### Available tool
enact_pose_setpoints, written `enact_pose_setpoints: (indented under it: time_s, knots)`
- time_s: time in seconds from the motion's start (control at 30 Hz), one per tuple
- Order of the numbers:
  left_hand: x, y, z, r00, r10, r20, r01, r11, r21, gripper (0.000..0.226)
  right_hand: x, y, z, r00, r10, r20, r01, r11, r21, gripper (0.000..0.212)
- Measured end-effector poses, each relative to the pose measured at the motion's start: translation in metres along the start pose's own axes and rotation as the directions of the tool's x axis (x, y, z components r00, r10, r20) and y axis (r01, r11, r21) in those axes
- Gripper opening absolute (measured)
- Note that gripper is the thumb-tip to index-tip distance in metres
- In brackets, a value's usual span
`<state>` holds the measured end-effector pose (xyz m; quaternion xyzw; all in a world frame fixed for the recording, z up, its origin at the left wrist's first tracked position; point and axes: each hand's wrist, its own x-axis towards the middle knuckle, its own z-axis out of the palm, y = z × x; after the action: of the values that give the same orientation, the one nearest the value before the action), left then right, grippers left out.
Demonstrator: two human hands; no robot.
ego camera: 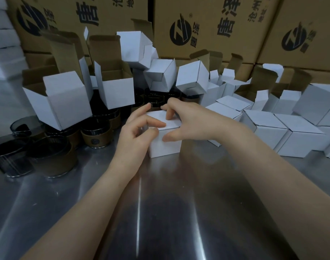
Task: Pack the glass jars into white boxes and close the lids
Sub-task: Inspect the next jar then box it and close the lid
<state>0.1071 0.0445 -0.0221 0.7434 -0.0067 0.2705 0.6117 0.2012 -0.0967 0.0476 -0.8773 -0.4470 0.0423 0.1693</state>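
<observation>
Glass jars (95,136) wait at nine o'clock. At table (160,203) centre, left grip (139,128) clasps the white box (166,145) and right grip (179,119) pinches its lid (173,124) down. Uneven pressure could buckle that flap or let it spring open.

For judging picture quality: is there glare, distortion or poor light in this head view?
In the head view, glare streaks run along the metal table; the same view bends the brown cartons near its edges; its light is dim, the held white box looks grey.
</observation>
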Motion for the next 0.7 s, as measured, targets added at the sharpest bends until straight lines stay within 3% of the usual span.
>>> enact_pose_setpoints:
  time_s: [0.27,0.53,0.7]
  knots:
    - [0.003,0.002,0.000,0.986,-0.080,-0.144,0.054,0.982,-0.180,0.028,-0.012,0.000,0.004,0.990,-0.018,-0.138,0.025,0.999,0.048,0.050]
    - [0.002,0.000,0.001,0.976,-0.103,-0.190,0.084,0.991,-0.103,0.021,-0.061,0.009,-0.046,0.878,0.195,-0.437,-0.061,0.952,0.301,0.044]
    - [0.001,0.000,0.003,0.985,-0.097,-0.140,0.091,0.995,-0.050,0.021,-0.114,0.028,-0.078,0.902,0.212,-0.377,-0.122,0.961,0.249,0.062]
